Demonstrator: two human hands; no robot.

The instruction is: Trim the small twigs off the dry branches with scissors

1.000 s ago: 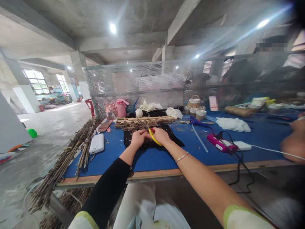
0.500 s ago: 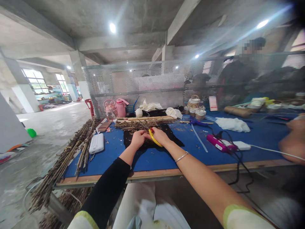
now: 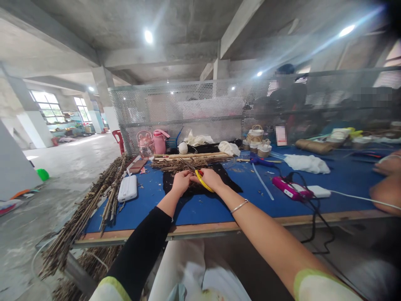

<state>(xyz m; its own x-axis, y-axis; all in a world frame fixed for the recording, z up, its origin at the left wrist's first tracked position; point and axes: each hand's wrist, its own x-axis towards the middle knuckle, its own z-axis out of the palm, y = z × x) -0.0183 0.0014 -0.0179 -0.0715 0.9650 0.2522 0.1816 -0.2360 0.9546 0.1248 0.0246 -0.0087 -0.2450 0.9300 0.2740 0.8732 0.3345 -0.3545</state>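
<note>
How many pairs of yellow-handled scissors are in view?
1: the scissors in the right hand, above the black cloth, blades pointing forward and left. Others may be hidden; the far right is too blurred to tell.

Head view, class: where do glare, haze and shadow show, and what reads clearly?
In the head view, glare streaks from the upper-right ceiling light; in that view, haze softens the perforated screen towards the right; head view again, shadow darkens the blue table beside the black sleeve, yet the yellow scissor handle reads clearly.
</note>
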